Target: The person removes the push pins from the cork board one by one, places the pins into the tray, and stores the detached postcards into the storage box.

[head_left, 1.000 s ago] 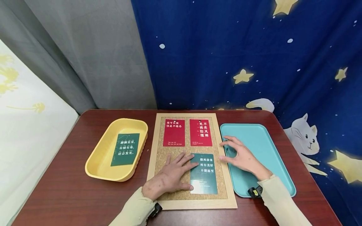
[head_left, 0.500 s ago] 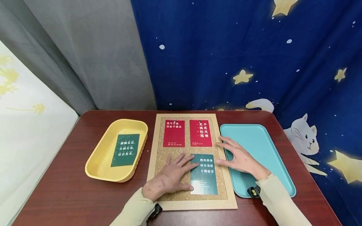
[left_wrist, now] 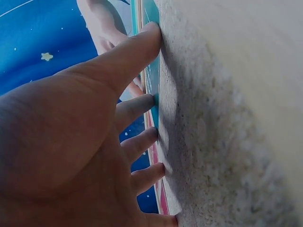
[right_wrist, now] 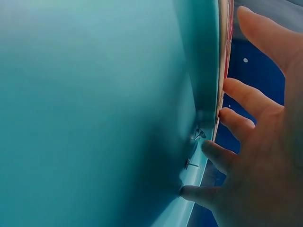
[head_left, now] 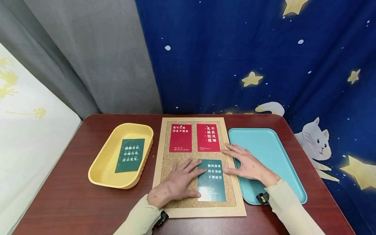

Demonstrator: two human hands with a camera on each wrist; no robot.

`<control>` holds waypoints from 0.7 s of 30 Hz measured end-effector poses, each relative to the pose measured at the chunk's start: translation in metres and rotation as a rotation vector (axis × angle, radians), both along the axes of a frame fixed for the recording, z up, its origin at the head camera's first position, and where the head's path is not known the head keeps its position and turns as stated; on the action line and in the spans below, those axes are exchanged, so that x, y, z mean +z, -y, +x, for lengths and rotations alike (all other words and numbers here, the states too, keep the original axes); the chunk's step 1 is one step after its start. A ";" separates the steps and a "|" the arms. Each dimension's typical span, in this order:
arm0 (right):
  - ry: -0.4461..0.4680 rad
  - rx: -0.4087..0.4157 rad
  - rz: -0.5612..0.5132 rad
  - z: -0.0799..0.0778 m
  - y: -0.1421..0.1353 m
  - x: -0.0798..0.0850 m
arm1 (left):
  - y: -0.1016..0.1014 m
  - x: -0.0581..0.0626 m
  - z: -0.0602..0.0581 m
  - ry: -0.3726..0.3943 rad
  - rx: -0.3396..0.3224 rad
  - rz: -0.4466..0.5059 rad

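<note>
With its fingers spread, my left hand point(head_left: 177, 187) rests on the corkboard point(head_left: 179, 204). In the head and left wrist views its thumb and index fingertips are at the left edge of a dark green card point(head_left: 212, 187) with white writing, on the board's lower right. My right hand point(head_left: 249, 164) reaches from the blue tray point(head_left: 276, 156) over the board's right frame, thumb apart from the extended fingers and nothing visible between them. Its thumb tip is close to the green card's right edge. Two pushpins, one pushpin point(right_wrist: 190, 163) and another pushpin point(right_wrist: 200, 134), lie in the tray below its fingers.
Two red cards are pinned along the board's top, a left red card point(head_left: 180, 140) and a right red card point(head_left: 208, 140). Left of the board stands a yellow basin point(head_left: 102, 174) holding another green card point(head_left: 130, 156). Curtains point(head_left: 205, 65) hang behind the table point(head_left: 70, 192).
My right hand has moved left, from above the blue tray's edge to over the board's right frame, near the green card. The left hand has stayed in place.
</note>
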State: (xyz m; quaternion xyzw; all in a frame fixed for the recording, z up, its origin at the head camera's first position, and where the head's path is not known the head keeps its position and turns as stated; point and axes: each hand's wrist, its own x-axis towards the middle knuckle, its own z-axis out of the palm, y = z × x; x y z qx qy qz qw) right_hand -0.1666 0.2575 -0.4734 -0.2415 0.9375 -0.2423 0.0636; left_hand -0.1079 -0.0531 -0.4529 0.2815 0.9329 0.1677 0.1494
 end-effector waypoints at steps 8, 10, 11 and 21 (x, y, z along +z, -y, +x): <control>0.016 0.007 -0.009 0.001 0.000 -0.001 | 0.001 0.001 0.000 -0.006 -0.002 0.008; 0.023 0.007 -0.014 0.001 0.000 -0.001 | 0.001 0.001 0.001 -0.004 -0.001 0.006; 0.025 0.006 -0.015 0.001 0.000 -0.001 | 0.001 0.001 0.001 -0.003 -0.001 0.005; 0.042 0.004 -0.034 0.002 0.001 0.000 | 0.001 0.000 0.001 0.001 0.003 -0.001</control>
